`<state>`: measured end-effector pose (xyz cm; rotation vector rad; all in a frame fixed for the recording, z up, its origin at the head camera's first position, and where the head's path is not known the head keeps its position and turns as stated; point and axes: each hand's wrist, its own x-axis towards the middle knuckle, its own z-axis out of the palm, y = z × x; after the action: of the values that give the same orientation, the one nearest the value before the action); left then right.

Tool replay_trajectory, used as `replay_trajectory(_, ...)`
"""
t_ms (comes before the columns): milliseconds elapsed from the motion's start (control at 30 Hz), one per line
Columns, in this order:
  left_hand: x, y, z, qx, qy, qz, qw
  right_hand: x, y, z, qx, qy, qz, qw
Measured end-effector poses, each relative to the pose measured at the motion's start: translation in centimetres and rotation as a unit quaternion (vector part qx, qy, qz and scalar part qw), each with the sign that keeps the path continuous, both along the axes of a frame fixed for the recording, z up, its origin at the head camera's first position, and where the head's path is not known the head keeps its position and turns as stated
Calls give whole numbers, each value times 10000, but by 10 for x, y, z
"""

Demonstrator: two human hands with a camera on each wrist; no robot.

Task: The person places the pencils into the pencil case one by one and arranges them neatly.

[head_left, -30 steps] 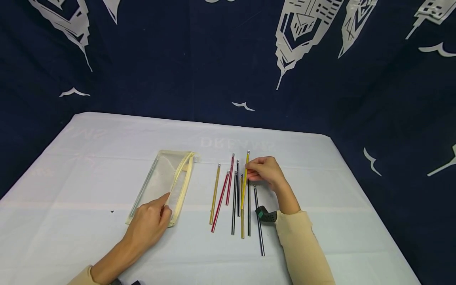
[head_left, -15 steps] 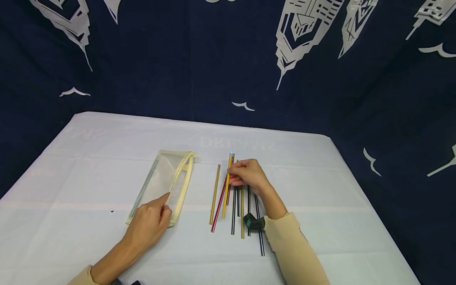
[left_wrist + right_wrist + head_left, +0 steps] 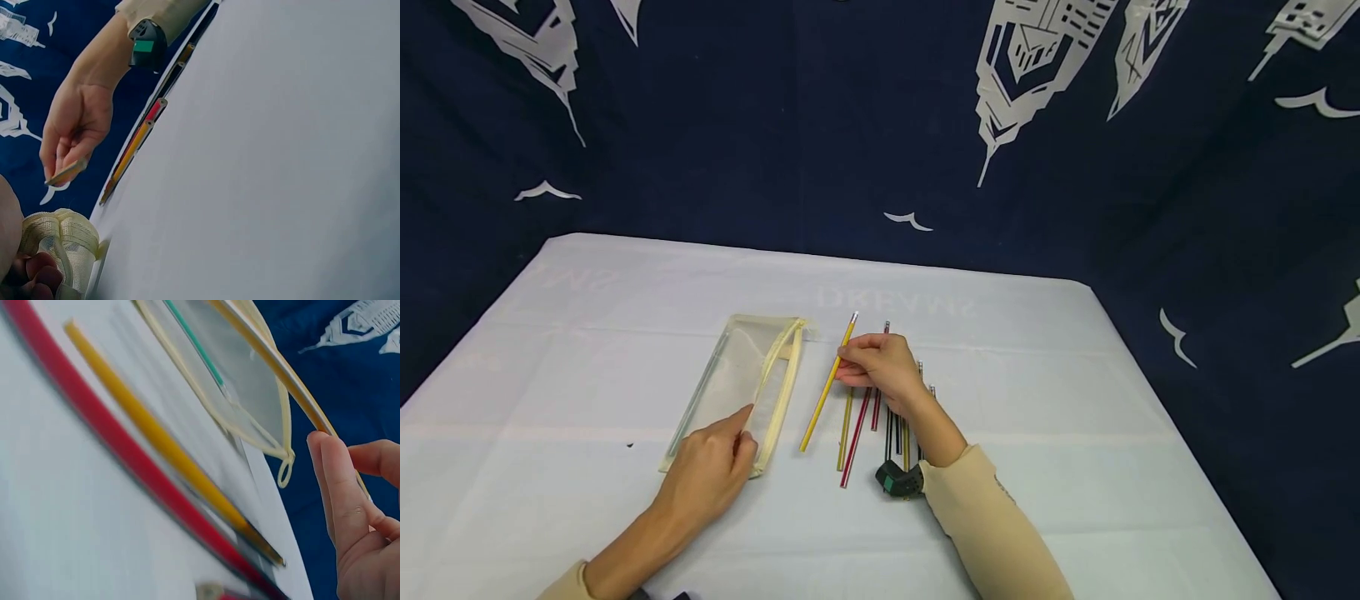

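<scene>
My right hand (image 3: 883, 367) pinches a yellow pencil (image 3: 822, 404) between thumb and fingers, tilted, just right of a pale yellow mesh pencil case (image 3: 741, 358). In the right wrist view the held pencil (image 3: 284, 372) overlaps the case. My left hand (image 3: 711, 458) holds the near part of the case, index finger straight at its zipped side. The left wrist view shows the opening of the case (image 3: 75, 247) gaping beside curled fingers (image 3: 44, 275). A teal stick (image 3: 199, 347) shows through the mesh.
Right of the case lie a gold-yellow pencil (image 3: 845, 429), a red pencil (image 3: 856, 442) and several dark ones, partly hidden under my right forearm. A white cloth (image 3: 587, 375) covers the table, and a dark blue printed curtain (image 3: 775, 125) hangs behind it.
My right hand has carried the yellow pencil leftward over the other pencils toward the case, and the pencil now tilts more. The left hand keeps its place on the case.
</scene>
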<state>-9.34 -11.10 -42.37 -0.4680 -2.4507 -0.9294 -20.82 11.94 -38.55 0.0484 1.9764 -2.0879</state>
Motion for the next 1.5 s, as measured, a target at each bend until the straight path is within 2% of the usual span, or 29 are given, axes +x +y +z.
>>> replay_trajectory(400,1,0,0,-15,-19,40,10000,1,-32,-5,-187,26,211,9996)
replay_trajectory(700,0,0,-1,35,16,14,10000,6,-51,-11,-191,-295,447,9984)
replay_trajectory(1133,-1,0,-1,-28,58,-11,10000,10,-60,-13,-377,-521,681,9956)
replay_trajectory(1500,-1,-1,0,-47,2,43,10000,16,-60,-8,-400,-459,797,9950)
